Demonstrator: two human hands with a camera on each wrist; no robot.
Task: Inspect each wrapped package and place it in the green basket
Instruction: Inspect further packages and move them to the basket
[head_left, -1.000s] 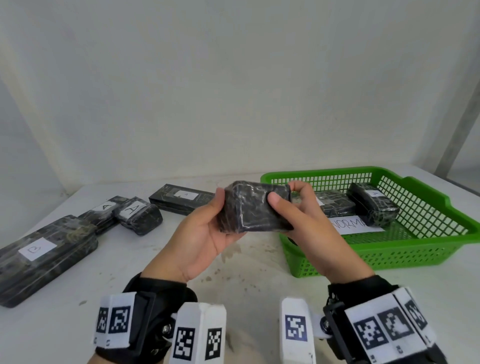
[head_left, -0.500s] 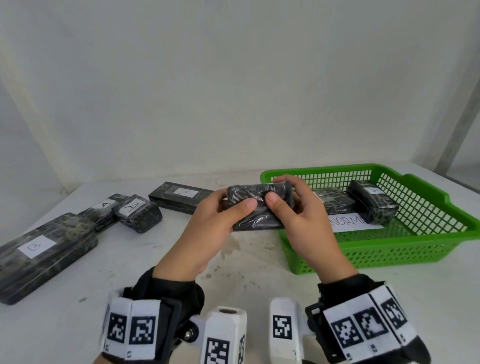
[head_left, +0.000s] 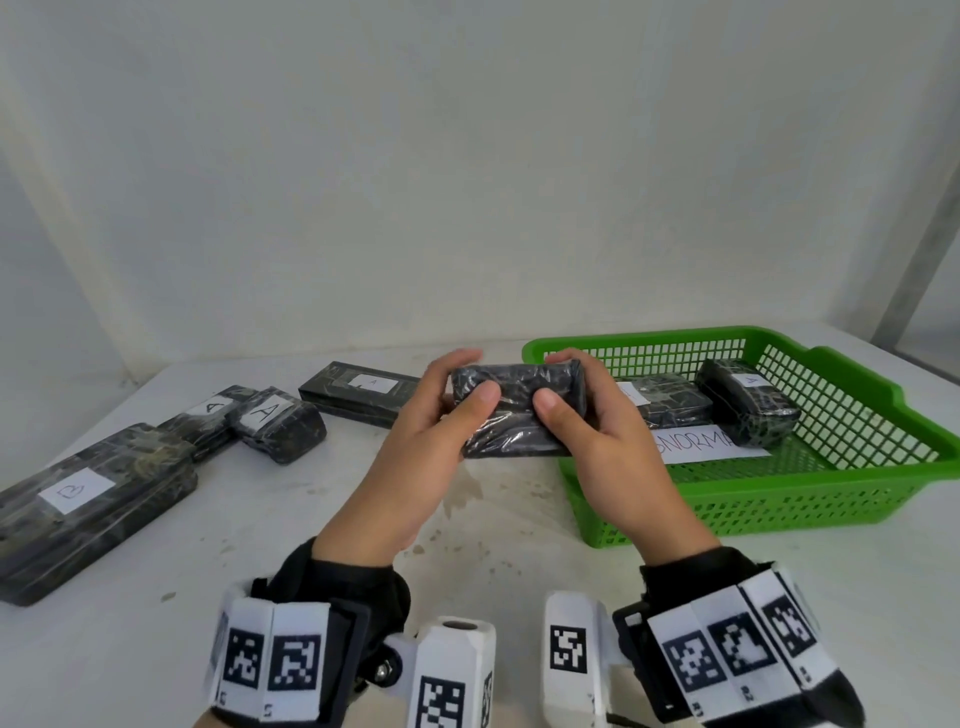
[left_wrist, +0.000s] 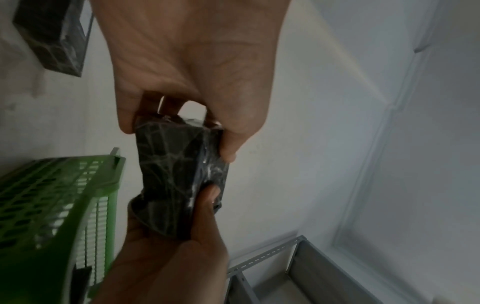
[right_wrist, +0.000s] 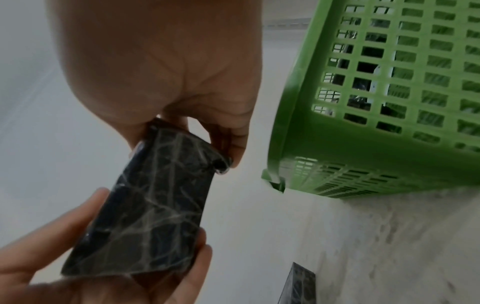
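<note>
Both hands hold one black wrapped package above the table, just left of the green basket. My left hand grips its left end, thumb on the near face. My right hand grips the right end the same way. In the left wrist view the package sits between both hands, and in the right wrist view the package hangs beside the basket wall. Two wrapped packages lie inside the basket with a white paper label.
More wrapped packages lie on the white table at the left: a large one marked B, two marked A, and a flat one at the back. A wall stands close behind the table. A grey metal frame shows below.
The package has been rolled in both hands from its broad face to a narrower side. Both hands lowered slightly and shifted their grip, thumbs now on the near face.
</note>
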